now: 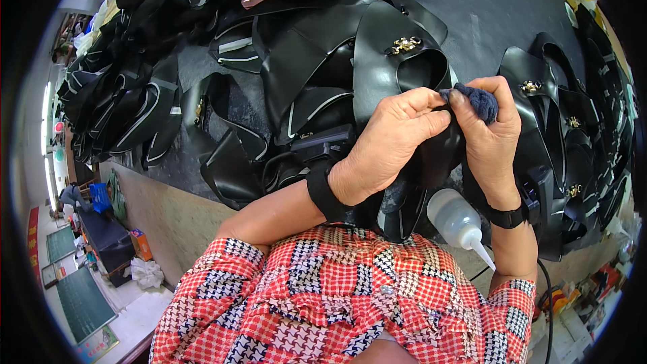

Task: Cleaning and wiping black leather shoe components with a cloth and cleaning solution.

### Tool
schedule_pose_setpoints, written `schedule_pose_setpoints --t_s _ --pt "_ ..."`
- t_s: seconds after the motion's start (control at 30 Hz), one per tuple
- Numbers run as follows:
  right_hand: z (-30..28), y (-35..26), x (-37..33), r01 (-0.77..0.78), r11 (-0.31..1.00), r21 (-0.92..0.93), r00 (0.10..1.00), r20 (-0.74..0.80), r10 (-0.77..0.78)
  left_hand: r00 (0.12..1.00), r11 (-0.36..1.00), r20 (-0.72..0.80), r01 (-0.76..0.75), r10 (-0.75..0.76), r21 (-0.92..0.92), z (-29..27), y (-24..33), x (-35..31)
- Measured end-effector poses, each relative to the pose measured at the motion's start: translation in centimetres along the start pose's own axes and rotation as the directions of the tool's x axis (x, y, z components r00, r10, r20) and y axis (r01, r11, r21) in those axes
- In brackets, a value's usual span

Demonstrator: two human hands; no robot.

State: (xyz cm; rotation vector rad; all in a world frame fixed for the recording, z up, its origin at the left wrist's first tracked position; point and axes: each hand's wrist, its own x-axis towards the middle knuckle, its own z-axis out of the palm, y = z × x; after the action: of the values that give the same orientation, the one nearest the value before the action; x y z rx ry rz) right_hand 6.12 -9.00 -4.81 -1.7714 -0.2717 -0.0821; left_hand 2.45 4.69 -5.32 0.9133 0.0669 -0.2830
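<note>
My left hand is closed in a pinch, thumb against forefinger, on the edge of a black leather shoe upper that hangs below the fingers. Right beside it, my right hand grips a bunched dark blue cloth. Its thumb meets the left fingertips at the upper's edge, and the exact contact spot is hidden by the fingers. Just beyond lies another black upper with a gold buckle ornament. Below my hands, a translucent squeeze bottle with a white nozzle leans toward my right forearm.
Piles of black uppers cover the dark worktable to the left. More uppers with gold ornaments lie on the right. A black cable hangs at the lower right. Boxes and a green board are at the lower left.
</note>
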Motion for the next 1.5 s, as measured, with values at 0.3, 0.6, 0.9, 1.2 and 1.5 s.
schedule_pose_setpoints --t_s 0.3,0.6,0.9,1.2,1.5 --pt "-1.7 -0.1 1.2 -0.418 0.821 0.387 0.905 0.248 0.344 0.999 0.995 0.025 0.041 -0.044 0.095 -0.6 -0.6 0.4" --pt "-2.0 -0.1 1.2 -0.099 0.988 0.120 0.947 0.317 0.056 0.999 0.994 0.028 0.018 -0.021 0.105 -0.8 -0.5 0.6" --pt "-0.6 0.5 0.8 -0.177 0.977 0.119 0.979 0.124 0.162 0.990 0.960 0.076 0.099 -0.123 0.262 -0.2 -0.7 0.1" --pt "-3.8 -0.5 2.0 -0.177 0.949 0.259 0.929 0.363 0.074 0.995 0.990 0.022 0.099 -0.102 0.105 -0.8 -0.2 0.5" --pt "-1.3 0.6 0.7 -0.004 1.000 0.025 0.986 0.167 -0.001 0.998 0.995 0.012 0.053 -0.054 0.087 -0.4 -0.7 0.5"
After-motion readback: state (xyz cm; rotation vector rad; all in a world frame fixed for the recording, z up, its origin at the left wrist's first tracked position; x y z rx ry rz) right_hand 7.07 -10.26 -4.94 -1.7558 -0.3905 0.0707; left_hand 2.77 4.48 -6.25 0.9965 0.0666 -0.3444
